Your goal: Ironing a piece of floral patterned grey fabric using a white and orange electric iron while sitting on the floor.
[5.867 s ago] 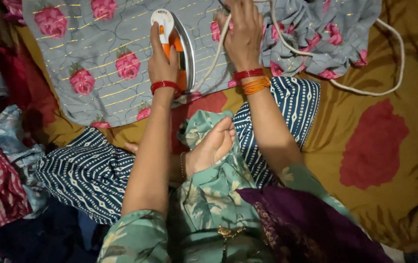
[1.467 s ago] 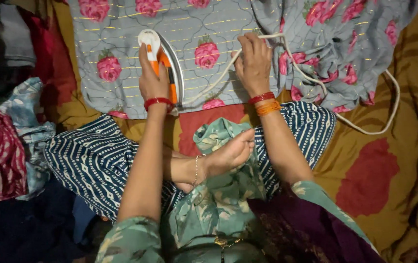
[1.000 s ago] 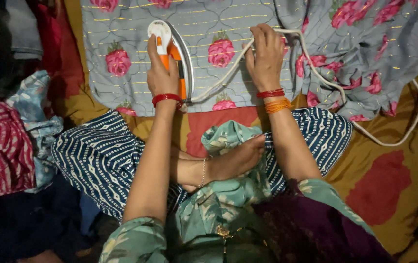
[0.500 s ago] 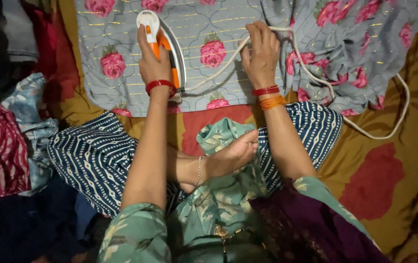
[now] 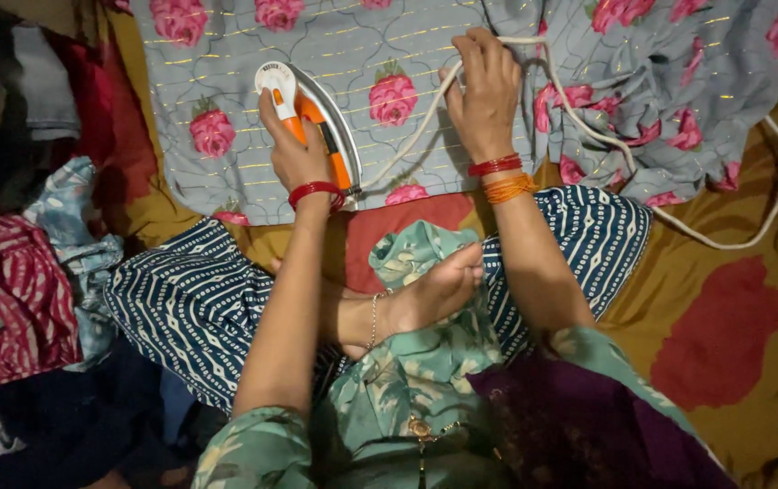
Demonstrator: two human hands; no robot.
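Observation:
My left hand (image 5: 297, 156) grips the orange handle of a white and orange electric iron (image 5: 277, 80), which rests flat on a grey cloth with pink roses (image 5: 380, 36) spread out in front of me. Over on the right part of that cloth, my right hand (image 5: 484, 91) presses down and holds the iron's white cord (image 5: 679, 225) between its fingers. The cord loops from the back of the iron up through that hand and off to the right. Red and orange bangles circle both wrists.
I sit cross-legged in blue patterned trousers (image 5: 190, 303), one bare foot (image 5: 430, 294) on green printed cloth in my lap. A mustard sheet with red patches (image 5: 724, 335) lies beneath. Crumpled clothes (image 5: 18, 290) are piled at the left.
The iron has slid a little back toward me over the grey cloth. My right hand has stayed on the cord and cloth. The view has shifted slightly.

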